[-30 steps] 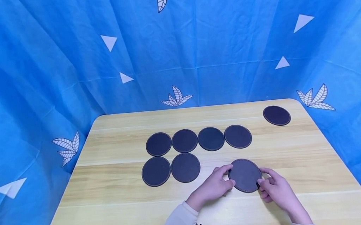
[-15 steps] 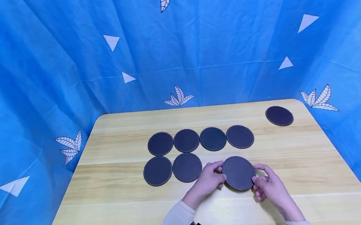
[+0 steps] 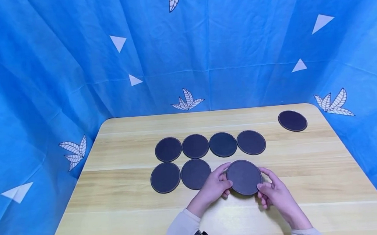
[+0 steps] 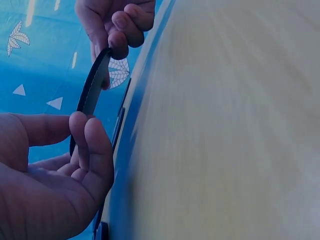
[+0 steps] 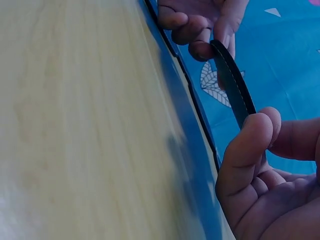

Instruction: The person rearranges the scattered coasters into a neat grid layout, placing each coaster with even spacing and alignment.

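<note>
A round black coaster (image 3: 244, 177) with a stitched edge is held between both hands, raised off the table in the wrist views. My left hand (image 3: 214, 183) pinches its left edge between thumb and fingers. On the opposite edge, my right hand (image 3: 275, 190) grips it the same way. Left of the held coaster lies a matching coaster (image 3: 196, 174), partly overlapped by my left hand in the head view. Beside that one is another coaster (image 3: 165, 177). In the left wrist view the held coaster (image 4: 95, 82) appears nearly edge-on, with fingers curled around its rim.
Behind these, a row of several black coasters (image 3: 195, 146) lies edge to edge. One separate coaster (image 3: 292, 120) sits at the table's back right corner. The light wooden table (image 3: 124, 226) ends at a blue patterned curtain (image 3: 170, 52) on the far side.
Both hands have carried the held coaster leftward and slightly away, bringing it closer to the two front coasters. The coasters on the table keep their arrangement.
</note>
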Tool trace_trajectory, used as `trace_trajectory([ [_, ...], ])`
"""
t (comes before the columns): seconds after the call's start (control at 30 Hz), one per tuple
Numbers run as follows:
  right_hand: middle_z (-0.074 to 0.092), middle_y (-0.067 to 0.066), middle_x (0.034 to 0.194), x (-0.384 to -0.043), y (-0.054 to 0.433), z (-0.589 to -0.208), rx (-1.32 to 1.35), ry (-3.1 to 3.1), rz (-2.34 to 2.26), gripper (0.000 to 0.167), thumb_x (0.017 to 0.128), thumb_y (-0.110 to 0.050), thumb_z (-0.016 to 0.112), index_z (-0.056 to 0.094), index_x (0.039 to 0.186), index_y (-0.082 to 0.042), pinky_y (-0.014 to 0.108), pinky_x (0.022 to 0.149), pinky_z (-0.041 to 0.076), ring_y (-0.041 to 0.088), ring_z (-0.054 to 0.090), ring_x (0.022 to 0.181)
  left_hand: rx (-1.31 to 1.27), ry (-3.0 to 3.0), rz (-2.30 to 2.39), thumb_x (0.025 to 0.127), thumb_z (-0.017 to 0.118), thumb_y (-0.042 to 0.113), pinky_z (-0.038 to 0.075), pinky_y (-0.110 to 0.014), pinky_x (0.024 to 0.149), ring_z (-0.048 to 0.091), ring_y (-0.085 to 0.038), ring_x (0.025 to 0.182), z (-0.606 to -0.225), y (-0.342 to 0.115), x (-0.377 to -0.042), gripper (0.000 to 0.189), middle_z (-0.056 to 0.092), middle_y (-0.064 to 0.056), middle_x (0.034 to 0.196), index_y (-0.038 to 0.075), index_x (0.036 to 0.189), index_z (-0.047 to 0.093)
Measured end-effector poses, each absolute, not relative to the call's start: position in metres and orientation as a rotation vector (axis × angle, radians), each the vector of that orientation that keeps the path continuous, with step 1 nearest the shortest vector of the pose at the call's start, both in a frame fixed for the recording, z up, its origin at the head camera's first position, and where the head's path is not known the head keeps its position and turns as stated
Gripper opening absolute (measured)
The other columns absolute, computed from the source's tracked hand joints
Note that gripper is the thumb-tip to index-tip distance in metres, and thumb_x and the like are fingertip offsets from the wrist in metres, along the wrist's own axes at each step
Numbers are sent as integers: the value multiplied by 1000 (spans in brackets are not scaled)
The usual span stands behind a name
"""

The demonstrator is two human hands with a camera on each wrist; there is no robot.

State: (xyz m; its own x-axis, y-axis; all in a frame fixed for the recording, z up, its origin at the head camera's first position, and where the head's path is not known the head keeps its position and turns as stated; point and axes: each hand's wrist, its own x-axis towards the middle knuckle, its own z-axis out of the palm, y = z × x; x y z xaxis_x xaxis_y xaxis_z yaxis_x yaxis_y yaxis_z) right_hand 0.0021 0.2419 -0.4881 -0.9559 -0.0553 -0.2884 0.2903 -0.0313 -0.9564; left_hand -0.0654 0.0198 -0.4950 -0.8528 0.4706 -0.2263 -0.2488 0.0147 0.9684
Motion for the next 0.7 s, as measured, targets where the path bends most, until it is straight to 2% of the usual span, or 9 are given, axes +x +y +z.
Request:
trace_trajectory([
  [0.23,57,13,72,-2,238,-487,221,1979,-2055,71,99,4,51,18,161,-9,31,48,52,15,53,52,247,1819,1822,96,59,-6,48,-25,44,53,-14,49,-492,9,-64,68,67,-17,72,14,157,38],
  [0.53,59,16,74,-7,235,-487,134,1944,-1989,75,101,2,48,8,163,-10,31,48,53,14,54,51,198,1867,1762,97,57,-6,46,-24,43,52,-14,48,-491,4,-64,67,67,-19,70,19,157,39],
  [0.7,59,16,73,-9,232,-489,115,1922,-1972,75,101,2,48,6,162,-10,31,48,53,15,55,52,141,1889,1721,97,55,-7,44,-24,42,51,-13,46,-490,2,-64,67,66,-19,66,18,157,40],
])
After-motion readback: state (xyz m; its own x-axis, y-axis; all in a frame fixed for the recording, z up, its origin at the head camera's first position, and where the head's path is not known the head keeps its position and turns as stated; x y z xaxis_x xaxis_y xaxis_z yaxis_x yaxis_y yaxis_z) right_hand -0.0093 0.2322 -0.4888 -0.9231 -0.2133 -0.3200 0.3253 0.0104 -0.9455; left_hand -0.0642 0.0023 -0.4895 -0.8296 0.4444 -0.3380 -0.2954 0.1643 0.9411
